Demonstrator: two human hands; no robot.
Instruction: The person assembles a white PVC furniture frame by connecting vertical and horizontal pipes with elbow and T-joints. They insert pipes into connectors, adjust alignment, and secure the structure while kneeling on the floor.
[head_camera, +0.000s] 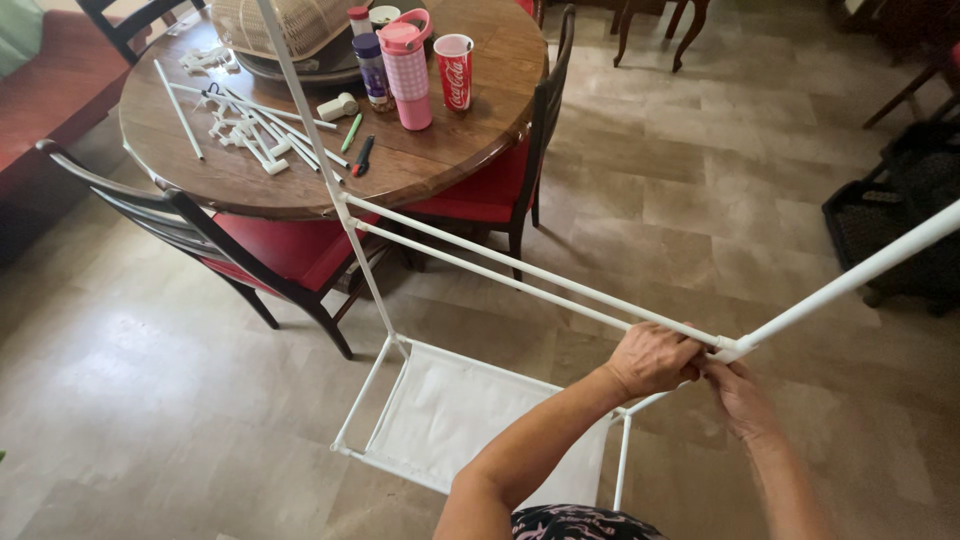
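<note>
Over a tiled floor (760, 150), the left hand (655, 358) is gripping the white frame's corner joint (728, 349); the right hand (738, 392) is seemingly pinching beneath, seating it.

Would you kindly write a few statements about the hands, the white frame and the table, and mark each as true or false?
1. Both hands meet at a corner joint of the white tube frame. True: the left hand and right hand close around the connector.
2. The fabric shelf stretched low in the frame is red. False: it is white.
3. Loose white tubes lie on the round wooden table. True.
4. The pink tumbler lies on the floor. False: it stands on the table.
5. The chairs at the table have red seats. True.
6. The right hand holds a green pen. False: the green pen lies on the table.
</note>
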